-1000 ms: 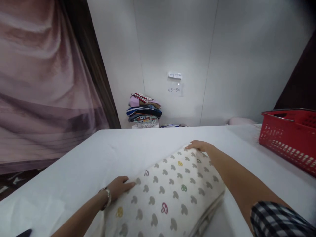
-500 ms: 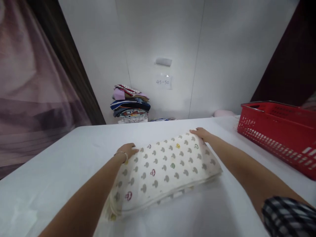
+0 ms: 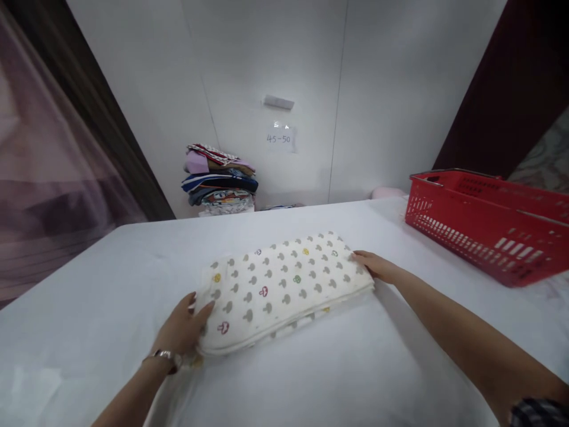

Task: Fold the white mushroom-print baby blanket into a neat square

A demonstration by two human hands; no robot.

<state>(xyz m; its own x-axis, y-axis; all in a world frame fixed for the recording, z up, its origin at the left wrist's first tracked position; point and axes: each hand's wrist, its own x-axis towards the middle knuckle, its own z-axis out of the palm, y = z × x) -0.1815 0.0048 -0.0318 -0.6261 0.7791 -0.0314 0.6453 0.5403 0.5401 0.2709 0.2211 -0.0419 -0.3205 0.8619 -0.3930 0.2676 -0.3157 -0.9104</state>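
Observation:
A folded cream cloth (image 3: 284, 281) printed with grey, red, yellow and green mushrooms lies on the white-covered table in front of me. At its left end my left hand (image 3: 184, 323) grips the edge, thumb on top and the other fingers along the outer side. My right hand (image 3: 376, 265) holds the opposite short edge, its fingertips on the cloth's upper side; the thumb is hidden. Several layers show along the near fold, and a bit of the cloth hangs out below the left corner.
To the right stands a red plastic basket (image 3: 480, 225). A stack of folded clothes (image 3: 221, 181) sits against the white wall (image 3: 382, 101) beyond the table (image 3: 311, 379). A paper label reading 45-50 (image 3: 281, 139) is on the wall. A pink curtain (image 3: 66, 219) hangs at the left.
Both hands have moved from the cloth's far corners nearer to me, onto its left and right ends. The cloth lies flatter and neater. My view has shifted slightly right.

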